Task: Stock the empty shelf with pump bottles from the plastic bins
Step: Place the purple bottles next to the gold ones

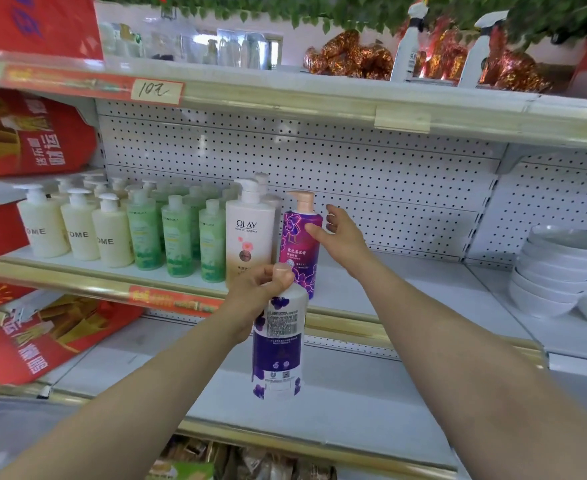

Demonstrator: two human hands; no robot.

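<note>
the shelf (406,282) was stocked left of the olay bottle (248,237) and bare further right. just right of it stood a magenta bottle (300,251), touched by the open right hand (337,233). the left hand (250,292) gripped a white-and-purple bottle (278,344) by its top, below the olay bottle. placing seemed underway; this one likely needed standing further right.

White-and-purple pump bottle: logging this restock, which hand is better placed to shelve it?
Likely left: the left hand grips the white-and-purple pump bottle by its top, near the white shelf; the right hand touches the magenta flowered bottle.
</note>
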